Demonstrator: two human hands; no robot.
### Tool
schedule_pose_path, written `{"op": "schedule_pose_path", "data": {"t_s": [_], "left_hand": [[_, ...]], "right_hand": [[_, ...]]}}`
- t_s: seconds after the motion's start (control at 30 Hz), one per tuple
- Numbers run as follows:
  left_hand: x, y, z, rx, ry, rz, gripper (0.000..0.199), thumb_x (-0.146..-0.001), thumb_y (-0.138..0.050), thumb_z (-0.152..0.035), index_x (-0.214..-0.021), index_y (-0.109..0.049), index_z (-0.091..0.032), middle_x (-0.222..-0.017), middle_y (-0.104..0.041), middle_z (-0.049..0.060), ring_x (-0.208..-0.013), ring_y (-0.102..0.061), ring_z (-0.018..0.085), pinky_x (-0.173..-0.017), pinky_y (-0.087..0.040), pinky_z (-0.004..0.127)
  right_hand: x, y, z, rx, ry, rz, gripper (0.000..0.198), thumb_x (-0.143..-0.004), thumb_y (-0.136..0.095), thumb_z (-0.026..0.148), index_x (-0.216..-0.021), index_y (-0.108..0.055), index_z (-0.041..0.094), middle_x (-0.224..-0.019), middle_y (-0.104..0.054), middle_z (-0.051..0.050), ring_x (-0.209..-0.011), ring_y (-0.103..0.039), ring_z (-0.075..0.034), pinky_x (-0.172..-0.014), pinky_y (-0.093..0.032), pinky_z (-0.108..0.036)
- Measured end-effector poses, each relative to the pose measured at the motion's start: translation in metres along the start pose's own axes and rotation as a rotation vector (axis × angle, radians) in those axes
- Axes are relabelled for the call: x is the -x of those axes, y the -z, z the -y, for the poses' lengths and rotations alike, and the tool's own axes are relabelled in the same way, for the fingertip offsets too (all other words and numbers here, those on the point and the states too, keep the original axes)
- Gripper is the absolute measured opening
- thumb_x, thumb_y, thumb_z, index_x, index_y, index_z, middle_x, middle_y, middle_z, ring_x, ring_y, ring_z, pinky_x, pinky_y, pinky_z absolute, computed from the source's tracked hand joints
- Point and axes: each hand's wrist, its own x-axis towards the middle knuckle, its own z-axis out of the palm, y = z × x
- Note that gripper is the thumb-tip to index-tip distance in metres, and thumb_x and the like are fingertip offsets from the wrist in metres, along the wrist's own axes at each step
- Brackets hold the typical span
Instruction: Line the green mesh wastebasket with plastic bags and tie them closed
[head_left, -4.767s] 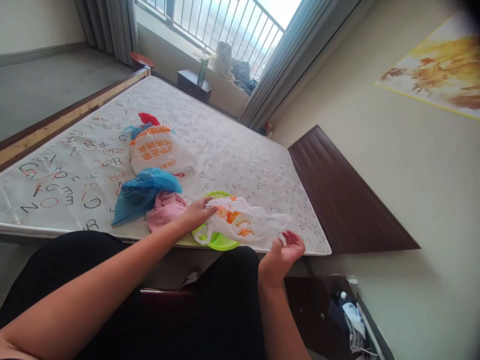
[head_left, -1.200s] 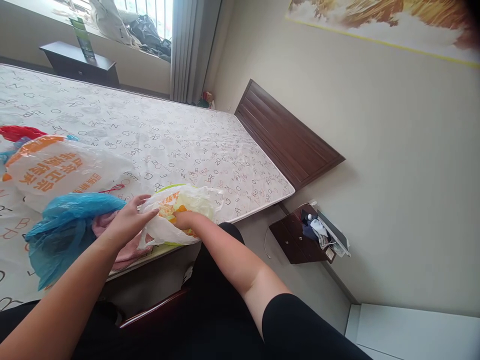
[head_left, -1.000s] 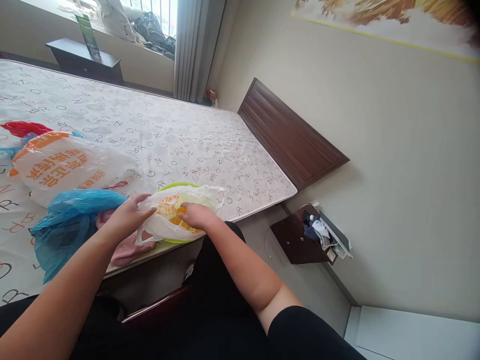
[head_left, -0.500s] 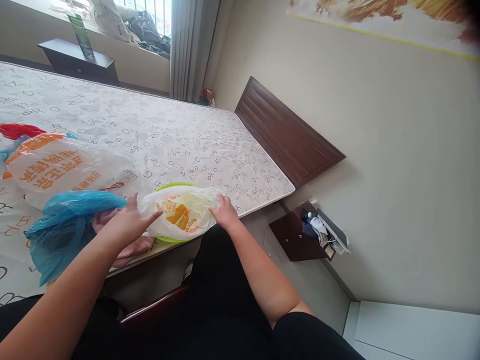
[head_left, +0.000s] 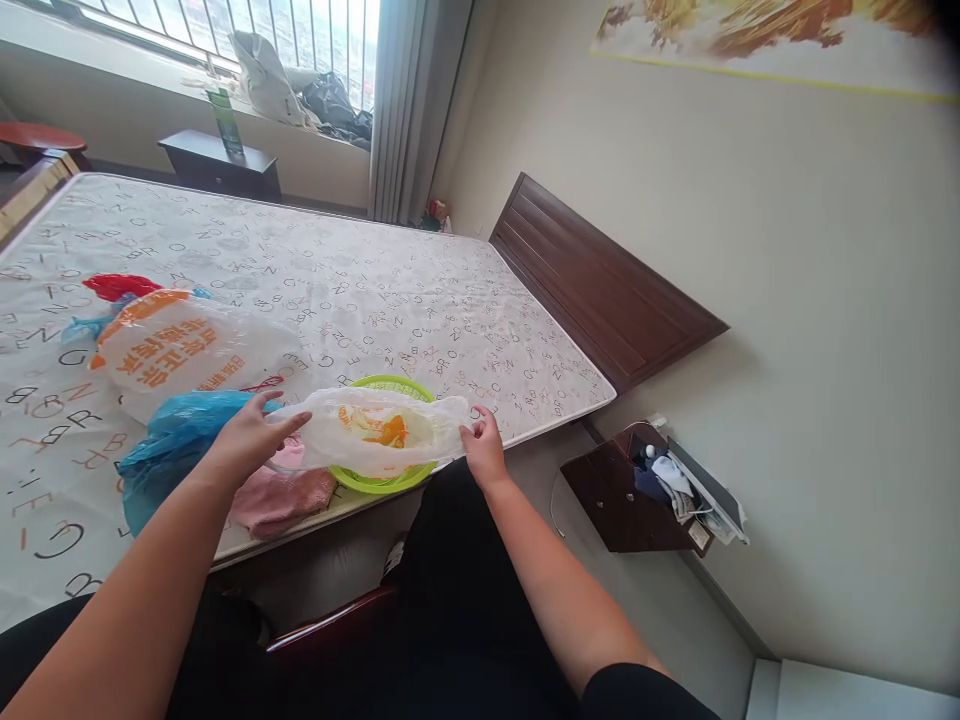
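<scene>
A white plastic bag (head_left: 319, 430) with orange print is stretched sideways between my hands, above a lime-green basket (head_left: 382, 488). My right hand (head_left: 484, 452) pinches the bag's right end between thumb and fingers. At the other end, my left hand (head_left: 251, 438) holds the bag; its thumb and index finger stick out, while its other fingers are partly hidden. Just beside the left hand lie a blue plastic bag (head_left: 169, 440) and a pink cloth (head_left: 281, 495). Behind them rests a larger white bag (head_left: 217, 340) with orange lettering.
These things lie on a letter-printed mattress (head_left: 420, 310) with a dark wooden headboard (head_left: 600, 280). A red bag (head_left: 124, 287) is at the left. To the right stands a dark bedside cabinet (head_left: 615, 490) loaded with items. A second nightstand (head_left: 217, 165) is by the window.
My hands have drawn apart, pulling the white bag longer and flatter. More of the green basket and pink cloth shows. The view has shifted, so everything sits further right and lower.
</scene>
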Motion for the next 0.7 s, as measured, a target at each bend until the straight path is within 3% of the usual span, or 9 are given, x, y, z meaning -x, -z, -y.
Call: {"op": "schedule_pose_path", "data": {"t_s": [0.1, 0.17, 0.2, 0.23, 0.3, 0.4, 0.47, 0.57, 0.7], "left_hand": [[0.007, -0.002, -0.004, -0.097, -0.136, -0.306, 0.075, -0.086, -0.071, -0.053, -0.146, -0.051, -0.013, -0.128, -0.068, 0.016, -0.106, -0.07, 0.028, -0.09, -0.057, 0.039], [0.018, -0.01, -0.009, -0.238, -0.365, -0.563, 0.051, -0.09, -0.066, -0.046, -0.129, -0.064, -0.013, -0.126, -0.068, 0.015, -0.117, -0.064, 0.029, -0.104, -0.051, 0.043], [0.025, -0.015, -0.011, -0.286, -0.48, -0.593, 0.04, -0.092, -0.063, -0.044, -0.119, -0.068, -0.014, -0.116, -0.071, 0.013, -0.112, -0.066, 0.028, -0.104, -0.05, 0.041], [0.032, -0.02, -0.014, -0.312, -0.576, -0.54, 0.034, -0.095, -0.059, -0.043, -0.111, -0.071, -0.016, -0.105, -0.072, 0.01, -0.102, -0.068, 0.025, -0.1, -0.052, 0.038], [0.042, -0.033, -0.015, -0.359, -0.707, -0.253, 0.03, -0.098, -0.055, -0.044, -0.105, -0.073, -0.021, -0.094, -0.073, 0.005, -0.088, -0.068, 0.02, -0.089, -0.054, 0.032], [0.045, -0.05, -0.01, -0.474, -0.787, 0.128, 0.028, -0.093, -0.067, -0.043, -0.114, -0.075, -0.027, -0.116, -0.075, 0.005, -0.106, -0.069, 0.024, -0.097, -0.052, 0.035], [0.041, -0.058, -0.004, -0.563, -0.739, 0.212, 0.038, -0.086, -0.076, -0.036, -0.123, -0.074, -0.028, -0.13, -0.072, 0.007, -0.122, -0.065, 0.031, -0.106, -0.047, 0.043], [0.032, -0.063, 0.005, -0.669, -0.622, 0.275, 0.048, -0.082, -0.079, -0.028, -0.13, -0.073, -0.028, -0.136, -0.07, 0.009, -0.131, -0.06, 0.036, -0.113, -0.04, 0.05], [0.026, -0.061, 0.005, -0.732, -0.586, 0.376, 0.031, -0.085, -0.075, -0.028, -0.116, -0.077, -0.026, -0.125, -0.075, 0.008, -0.125, -0.062, 0.034, -0.11, -0.038, 0.049]], "right_hand": [[0.005, -0.007, -0.01, -0.219, -0.135, -0.066, 0.064, -0.083, -0.065, 0.042, -0.141, -0.048, 0.02, -0.092, -0.06, 0.0, -0.078, -0.062, -0.019, -0.071, -0.052, -0.031], [0.009, -0.007, -0.013, -0.157, -0.106, -0.157, 0.06, -0.081, -0.068, 0.04, -0.135, -0.053, 0.019, -0.102, -0.062, -0.005, -0.089, -0.064, -0.023, -0.078, -0.054, -0.036], [0.012, -0.007, -0.013, -0.069, -0.02, -0.209, 0.055, -0.081, -0.068, 0.037, -0.131, -0.056, 0.019, -0.105, -0.063, -0.008, -0.095, -0.064, -0.024, -0.084, -0.054, -0.039], [0.016, -0.006, -0.011, 0.037, 0.112, -0.246, 0.048, -0.082, -0.067, 0.034, -0.127, -0.059, 0.019, -0.108, -0.063, -0.009, -0.101, -0.063, -0.026, -0.091, -0.053, -0.042], [0.026, -0.004, -0.007, 0.253, 0.45, -0.196, 0.031, -0.089, -0.063, 0.029, -0.118, -0.063, 0.02, -0.111, -0.065, -0.011, -0.109, -0.061, -0.027, -0.102, -0.048, -0.045], [0.041, -0.006, -0.001, 0.523, 0.858, 0.166, 0.02, -0.096, -0.062, 0.029, -0.115, -0.067, 0.024, -0.117, -0.069, -0.009, -0.121, -0.058, -0.027, -0.111, -0.042, -0.046], [0.046, -0.012, -0.001, 0.659, 0.925, 0.334, 0.027, -0.096, -0.067, 0.029, -0.123, -0.067, 0.027, -0.129, -0.069, -0.009, -0.133, -0.053, -0.029, -0.116, -0.037, -0.048], [0.043, -0.019, -0.007, 0.783, 0.833, 0.384, 0.035, -0.095, -0.068, 0.023, -0.129, -0.065, 0.027, -0.137, -0.067, -0.01, -0.139, -0.051, -0.03, -0.118, -0.033, -0.052], [0.028, -0.018, -0.015, 0.877, 0.805, 0.435, 0.018, -0.097, -0.062, 0.016, -0.109, -0.069, 0.028, -0.108, -0.075, -0.005, -0.116, -0.064, -0.025, -0.119, -0.027, -0.055]]}}
